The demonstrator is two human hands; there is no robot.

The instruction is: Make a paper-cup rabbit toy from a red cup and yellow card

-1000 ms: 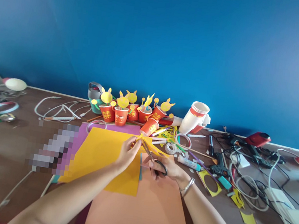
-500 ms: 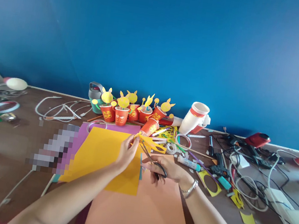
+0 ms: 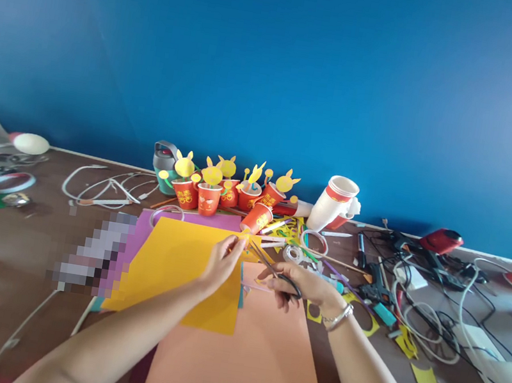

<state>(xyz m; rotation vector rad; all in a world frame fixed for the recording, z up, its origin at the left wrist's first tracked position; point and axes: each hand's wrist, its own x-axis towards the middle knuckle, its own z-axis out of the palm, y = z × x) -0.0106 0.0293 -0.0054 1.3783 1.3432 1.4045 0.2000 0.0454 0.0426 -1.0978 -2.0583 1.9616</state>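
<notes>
My left hand (image 3: 224,259) is closed in a pinch on a small piece of yellow paper (image 3: 245,234), over the far right corner of a large orange-yellow sheet (image 3: 166,268). My right hand (image 3: 302,283) grips scissors (image 3: 291,282) with dark handles. Their blades point up and left, slightly parted, with the tips close to the pinched paper. Whether they touch it I cannot tell. Under my right hand lies a peach sheet (image 3: 250,352), partly covered by the orange-yellow one. A yellow scrap with a hole (image 3: 313,312) shows below my right wrist.
Behind my hands stand several red paper cups (image 3: 208,200) with yellow animal-head cutouts; one red cup (image 3: 259,219) tilts over. White stacked cups (image 3: 332,203) lean at centre right. Tape, scraps, a glue gun (image 3: 374,290) and tangled cables (image 3: 429,322) crowd the right side.
My right hand and the scissors have moved right, and my left hand slightly right. The holed yellow paper has left the blades, and a yellow scrap now shows beneath my right wrist.
</notes>
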